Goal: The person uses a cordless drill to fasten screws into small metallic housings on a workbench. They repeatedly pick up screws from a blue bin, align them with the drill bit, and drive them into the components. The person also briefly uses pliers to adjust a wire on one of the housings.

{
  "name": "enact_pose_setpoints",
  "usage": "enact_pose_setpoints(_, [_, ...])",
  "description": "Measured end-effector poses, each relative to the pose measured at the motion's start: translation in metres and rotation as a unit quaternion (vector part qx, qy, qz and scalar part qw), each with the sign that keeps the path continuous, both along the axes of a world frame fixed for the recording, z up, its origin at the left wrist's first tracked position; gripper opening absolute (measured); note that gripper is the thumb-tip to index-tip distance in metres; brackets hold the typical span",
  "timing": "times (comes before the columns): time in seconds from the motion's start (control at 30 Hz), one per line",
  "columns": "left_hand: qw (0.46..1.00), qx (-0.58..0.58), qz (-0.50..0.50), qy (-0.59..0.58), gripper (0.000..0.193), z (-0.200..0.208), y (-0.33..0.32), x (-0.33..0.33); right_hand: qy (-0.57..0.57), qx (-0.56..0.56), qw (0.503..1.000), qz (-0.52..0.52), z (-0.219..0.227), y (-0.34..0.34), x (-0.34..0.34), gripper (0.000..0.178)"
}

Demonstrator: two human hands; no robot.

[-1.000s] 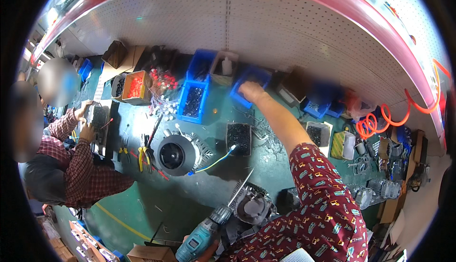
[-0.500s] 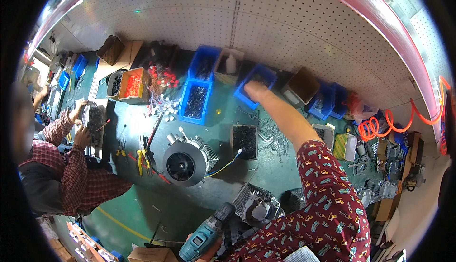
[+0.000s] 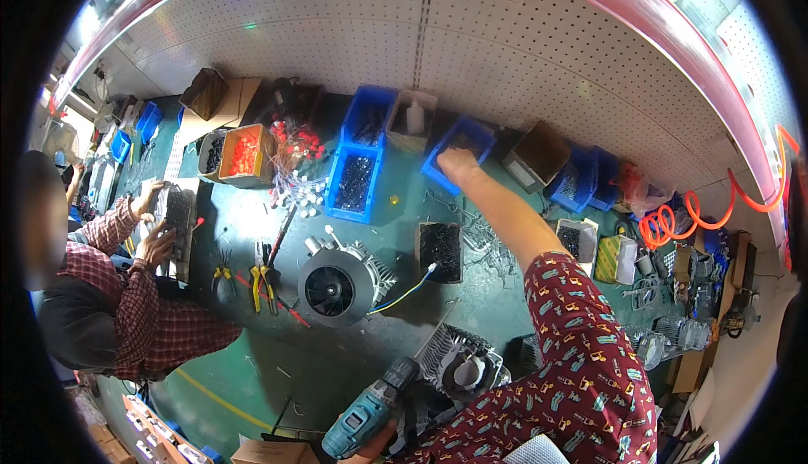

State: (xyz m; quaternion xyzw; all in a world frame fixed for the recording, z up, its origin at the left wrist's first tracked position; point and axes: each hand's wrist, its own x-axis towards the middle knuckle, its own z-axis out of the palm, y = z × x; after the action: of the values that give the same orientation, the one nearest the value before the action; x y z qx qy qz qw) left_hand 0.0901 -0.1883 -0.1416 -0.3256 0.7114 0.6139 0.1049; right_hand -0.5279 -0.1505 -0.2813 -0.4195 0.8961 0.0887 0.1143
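Note:
My left hand (image 3: 380, 445), mostly hidden, grips a teal power drill (image 3: 362, 420) by its handle at the lower middle; the drill's long bit points up and right. Beside it lies a metal finned housing (image 3: 461, 367). My right arm stretches to the back of the bench. There my right hand (image 3: 457, 164) dips into a blue bin (image 3: 437, 180), its fingers curled and pressed together over small parts I cannot make out. On the bench stands a motor unit with a round black fan (image 3: 329, 290). A blue-and-yellow cable (image 3: 402, 294) with a white plug runs from it.
A box of black screws (image 3: 440, 254) stands right of the fan unit. Behind are blue bins (image 3: 352, 181), an orange-filled box (image 3: 245, 157) and red-and-white connectors (image 3: 300, 157). Pliers (image 3: 263, 283) lie left. A co-worker (image 3: 118, 300) handles a part there. An orange coiled hose (image 3: 673, 228) hangs right.
The whole view has shifted slightly. My right hand stays at the blue bin, its wrist a little changed, and my left hand keeps the drill. The co-worker's lower hand has shifted on the part.

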Motion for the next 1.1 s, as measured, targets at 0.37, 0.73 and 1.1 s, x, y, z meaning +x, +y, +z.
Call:
enact_pose_setpoints(0.37, [0.998, 0.038, 0.039, 0.017, 0.043, -0.011, 0.003, 0.011, 0.03, -0.184, 0.98, -0.069, -0.003, 0.013, 0.001, 0.022])
enact_pose_setpoints(0.73, [0.99, -0.055, 0.004, 0.129, 0.023, 0.029, 0.011, -0.052, -0.568, -0.615, 0.359, -0.412, 0.151, 0.201, 0.11, 0.009])
enact_pose_setpoints(1.1, [0.983, 0.055, -0.027, 0.175, 0.03, 0.078, 0.121, -0.093, -0.562, -0.611, 0.409, -0.378, 0.196, 0.384, 0.265, 0.027])
